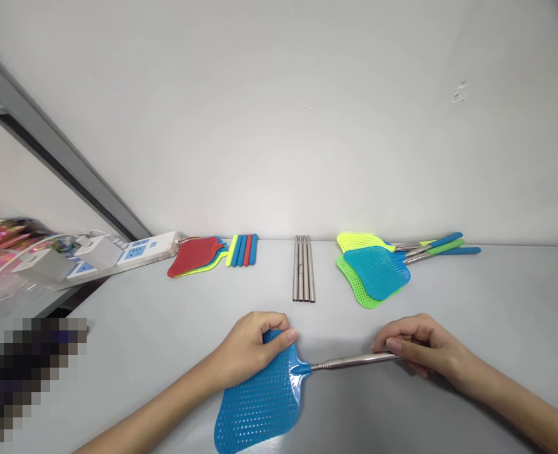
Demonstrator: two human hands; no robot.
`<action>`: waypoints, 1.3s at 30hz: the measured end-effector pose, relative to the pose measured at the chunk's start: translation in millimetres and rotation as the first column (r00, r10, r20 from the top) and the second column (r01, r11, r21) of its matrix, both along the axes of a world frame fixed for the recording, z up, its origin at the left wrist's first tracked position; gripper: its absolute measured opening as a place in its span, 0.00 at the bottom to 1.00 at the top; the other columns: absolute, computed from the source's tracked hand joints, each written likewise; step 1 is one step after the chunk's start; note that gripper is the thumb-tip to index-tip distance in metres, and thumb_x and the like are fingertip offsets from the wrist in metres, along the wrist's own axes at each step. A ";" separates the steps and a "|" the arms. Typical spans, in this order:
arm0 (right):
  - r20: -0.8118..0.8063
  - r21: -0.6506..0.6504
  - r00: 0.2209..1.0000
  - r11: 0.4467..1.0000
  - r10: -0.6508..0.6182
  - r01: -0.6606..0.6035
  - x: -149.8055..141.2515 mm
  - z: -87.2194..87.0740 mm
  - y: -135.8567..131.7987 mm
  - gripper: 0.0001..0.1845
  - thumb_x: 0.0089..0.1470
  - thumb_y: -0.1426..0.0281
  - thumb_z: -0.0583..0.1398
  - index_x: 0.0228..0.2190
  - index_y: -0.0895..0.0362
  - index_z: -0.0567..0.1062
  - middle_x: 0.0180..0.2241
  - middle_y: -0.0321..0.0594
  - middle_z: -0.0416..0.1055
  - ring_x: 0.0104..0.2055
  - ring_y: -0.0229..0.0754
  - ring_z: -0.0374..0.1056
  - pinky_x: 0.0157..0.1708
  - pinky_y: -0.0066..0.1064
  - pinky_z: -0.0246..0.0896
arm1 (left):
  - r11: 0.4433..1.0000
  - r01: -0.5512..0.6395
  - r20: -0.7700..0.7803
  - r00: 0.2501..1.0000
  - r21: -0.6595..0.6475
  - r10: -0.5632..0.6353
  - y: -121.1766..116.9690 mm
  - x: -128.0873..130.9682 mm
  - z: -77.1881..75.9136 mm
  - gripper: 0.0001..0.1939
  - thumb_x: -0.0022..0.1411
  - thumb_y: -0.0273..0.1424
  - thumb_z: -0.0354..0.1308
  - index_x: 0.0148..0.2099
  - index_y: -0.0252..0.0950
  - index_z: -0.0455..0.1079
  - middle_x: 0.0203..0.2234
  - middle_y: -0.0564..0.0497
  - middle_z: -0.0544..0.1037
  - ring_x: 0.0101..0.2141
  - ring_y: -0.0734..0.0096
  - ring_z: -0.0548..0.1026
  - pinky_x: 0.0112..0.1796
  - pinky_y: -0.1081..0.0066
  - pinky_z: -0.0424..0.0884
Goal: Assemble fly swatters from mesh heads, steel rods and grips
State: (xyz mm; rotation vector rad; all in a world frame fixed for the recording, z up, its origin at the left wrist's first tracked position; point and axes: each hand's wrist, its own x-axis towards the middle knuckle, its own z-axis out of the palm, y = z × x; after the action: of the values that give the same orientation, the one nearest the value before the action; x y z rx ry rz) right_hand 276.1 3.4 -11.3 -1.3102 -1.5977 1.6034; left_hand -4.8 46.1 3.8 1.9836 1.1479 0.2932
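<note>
My left hand [255, 350] grips the upper edge of a blue fly swatter head [260, 407], thumb on top and fingers beneath. From its neck a metal telescopic rod [354, 360] runs to the right. The rod's far end sits between the thumb and fingers of my right hand [425, 350], which hide its tip; no coloured grip shows on it. Beyond my hands, several loose metal rods [304, 271] lie side by side. Left of these is a row of coloured handle grips [241, 251], yellow, blue and red.
Loose swatter heads, red on top [196, 255], lie stacked at the back left. Fly swatters with handles [377, 271] are piled at the back right. A white power strip [151, 247] with plugged-in chargers [99, 251] runs along the left edge, near pink plastic packaging [9, 252].
</note>
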 end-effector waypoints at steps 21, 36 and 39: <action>-0.062 -0.050 0.997 0.998 -0.051 0.048 8.1 -1.0 3.9 0.20 0.51 0.57 0.56 0.31 0.62 0.75 0.13 0.30 0.54 0.16 0.30 0.47 0.18 0.26 0.36 | 0.981 -0.003 0.009 1.000 0.195 0.002 -0.3 1.5 -1.6 0.15 0.61 0.39 0.47 0.28 0.36 0.66 0.23 0.56 0.70 0.27 0.75 0.67 0.30 0.76 0.61; -0.200 -0.044 0.956 0.977 -0.215 0.211 8.6 -1.8 4.8 0.13 0.45 0.59 0.61 0.27 0.56 0.76 0.11 0.31 0.55 0.15 0.31 0.46 0.17 0.29 0.36 | 0.759 -0.639 0.649 0.527 -0.123 0.549 16.9 -5.7 -0.6 0.07 0.55 0.33 0.55 0.36 0.36 0.68 0.36 0.52 0.70 0.34 0.74 0.69 0.34 0.76 0.64; -0.238 -0.049 0.937 0.966 -0.257 0.253 8.8 -4.0 5.7 0.12 0.46 0.60 0.61 0.28 0.57 0.76 0.11 0.30 0.55 0.15 0.31 0.45 0.17 0.29 0.37 | 0.701 -0.548 0.620 0.369 -0.457 0.693 20.2 -6.1 5.0 0.08 0.52 0.32 0.57 0.36 0.34 0.69 0.33 0.52 0.71 0.33 0.72 0.71 0.34 0.75 0.67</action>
State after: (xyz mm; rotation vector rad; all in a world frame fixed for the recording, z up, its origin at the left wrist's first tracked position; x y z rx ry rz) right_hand 284.9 9.1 -15.3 -1.2204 -1.2158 1.5505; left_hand -10.9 66.3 8.8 0.9286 1.2144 1.2691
